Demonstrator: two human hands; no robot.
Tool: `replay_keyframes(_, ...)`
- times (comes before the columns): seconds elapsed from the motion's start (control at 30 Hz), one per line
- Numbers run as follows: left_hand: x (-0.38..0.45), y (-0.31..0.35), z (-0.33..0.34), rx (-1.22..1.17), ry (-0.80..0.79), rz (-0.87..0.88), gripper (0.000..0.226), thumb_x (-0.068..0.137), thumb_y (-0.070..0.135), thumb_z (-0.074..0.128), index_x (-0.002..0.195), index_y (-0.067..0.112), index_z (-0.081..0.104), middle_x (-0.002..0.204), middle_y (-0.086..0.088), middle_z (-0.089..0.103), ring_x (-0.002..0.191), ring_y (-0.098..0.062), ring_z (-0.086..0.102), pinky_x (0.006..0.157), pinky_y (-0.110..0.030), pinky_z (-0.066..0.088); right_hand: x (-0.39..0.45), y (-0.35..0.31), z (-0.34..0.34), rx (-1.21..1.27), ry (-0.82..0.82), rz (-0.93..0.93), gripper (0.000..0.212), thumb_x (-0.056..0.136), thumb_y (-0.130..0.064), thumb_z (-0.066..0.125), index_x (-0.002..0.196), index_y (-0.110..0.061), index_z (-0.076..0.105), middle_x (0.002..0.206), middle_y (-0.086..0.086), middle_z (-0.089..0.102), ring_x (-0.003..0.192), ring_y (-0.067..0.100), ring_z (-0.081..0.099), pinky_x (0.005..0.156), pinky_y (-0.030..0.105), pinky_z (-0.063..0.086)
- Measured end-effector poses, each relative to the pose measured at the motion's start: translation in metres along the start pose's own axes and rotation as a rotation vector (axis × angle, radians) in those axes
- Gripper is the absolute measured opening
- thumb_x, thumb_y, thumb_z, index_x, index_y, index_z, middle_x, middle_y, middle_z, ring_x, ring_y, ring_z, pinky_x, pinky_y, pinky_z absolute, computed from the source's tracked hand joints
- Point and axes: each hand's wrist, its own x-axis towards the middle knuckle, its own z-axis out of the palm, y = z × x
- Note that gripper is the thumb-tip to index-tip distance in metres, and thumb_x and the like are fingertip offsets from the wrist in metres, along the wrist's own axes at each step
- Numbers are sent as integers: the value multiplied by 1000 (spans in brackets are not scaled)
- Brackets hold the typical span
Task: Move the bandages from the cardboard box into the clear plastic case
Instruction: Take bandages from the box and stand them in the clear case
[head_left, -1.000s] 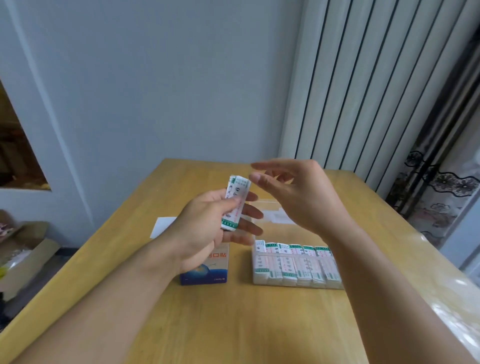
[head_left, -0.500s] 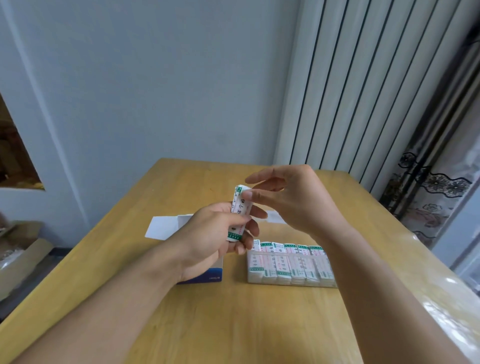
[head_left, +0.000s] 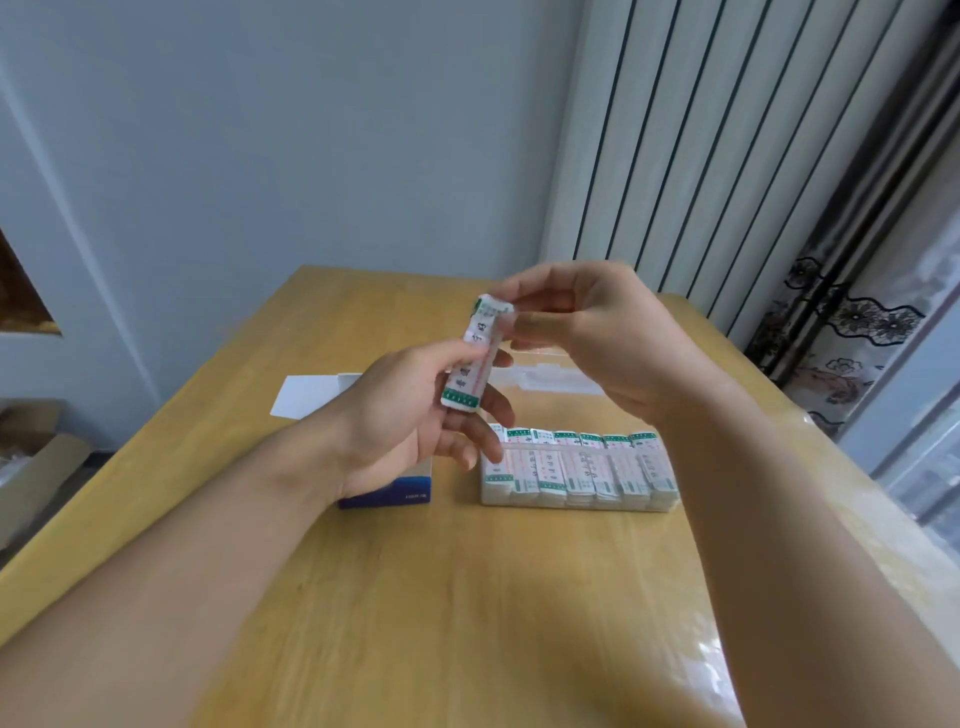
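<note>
I hold a small stack of bandages up in the air above the middle of the table, tilted so its top end leans away from me and to the right. My left hand grips the lower part of the stack, thumb across the printed face and the fingers curled round behind it, their tips showing below and to the right of the green band at the bottom end. My right hand meets the stack at its top end: the thumb and forefinger pinch the upper corner, while the other fingers are bent loosely beside them; the motion blur there keeps me from telling just how many strips the pinch takes in. Below my hands, on the table towards its right side, lies the clear plastic case, already holding a row of bandage stacks side by side, green bands at both ends. Its clear lid lies open flat behind it, towards the far edge. To the left of the case, just beside it and partly hidden under my left hand, stands the cardboard box, blue on its near face, with a white flap open towards the far left. The case and the box stand apart, a strip of bare wood between them. Off the left edge of the table, on the floor, sits a brown carton.
</note>
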Motion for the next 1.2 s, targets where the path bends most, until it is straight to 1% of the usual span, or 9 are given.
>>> replay_keyframes(0.13,3,1,-1,-15,74,21,41,104,43,45,126,10,58,88,-15,70,59,-29,65,42,-27,48,3,9,-28,139,77,95,9,92,4,66,98,-1,69,96,16,75,92,28,75,82,33,62)
replay_keyframes(0.33,6,0,0,-38,220,160,36,105,33,47,121,4,62,78,-12,66,54,-24,60,40,-25,44,11,40,-37,-334,-60,319,14,93,5,63,95,-7,70,85,10,77,79,19,77,75,33,64)
replay_keyframes(0.5,10,-2,-3,-30,270,208,31,106,28,47,115,5,64,75,-10,63,52,-20,57,39,-23,42,19,64,-24,-386,-155,441,17,92,5,64,92,-10,72,84,10,78,78,22,77,80,39,63)
replay_keyframes(0.77,11,-4,-2,-12,265,206,27,105,27,48,110,6,65,75,-9,62,52,-19,56,40,-23,41,19,73,-16,-398,-219,480,17,89,3,70,96,-12,75,88,10,78,78,19,78,83,34,62)
replay_keyframes(0.83,11,-4,-3,-5,265,205,27,105,27,49,109,7,65,74,-8,63,52,-19,56,40,-23,41,19,72,-14,-456,-215,470,17,88,0,72,95,-15,75,86,7,79,75,16,77,78,28,62)
replay_keyframes(0.93,11,-4,-3,-5,267,206,26,105,27,49,108,7,66,73,-8,63,52,-19,56,40,-23,40,20,73,-12,-575,-222,444,16,86,-5,75,95,-19,76,83,4,78,68,9,74,60,18,57)
replay_keyframes(1.03,10,-3,-3,-15,274,215,24,105,25,49,106,8,66,72,-7,62,50,-18,55,39,-22,40,20,71,-9,-702,-236,411,16,86,-14,77,95,-27,78,81,-1,77,74,10,72,62,24,57)
replay_keyframes(1.13,9,-2,-4,-8,282,223,24,105,26,49,105,9,67,71,-6,63,51,-17,56,40,-22,40,19,69,-6,-766,-224,388,16,87,-18,77,98,-29,79,66,-12,64,64,6,60,53,21,42)
replay_keyframes(1.2,9,-2,-5,-1,285,222,24,105,26,49,104,10,67,72,-5,63,51,-16,56,40,-22,40,19,71,-4,-774,-225,397,16,88,-18,76,101,-27,80,68,-14,61,62,4,53,51,19,36)
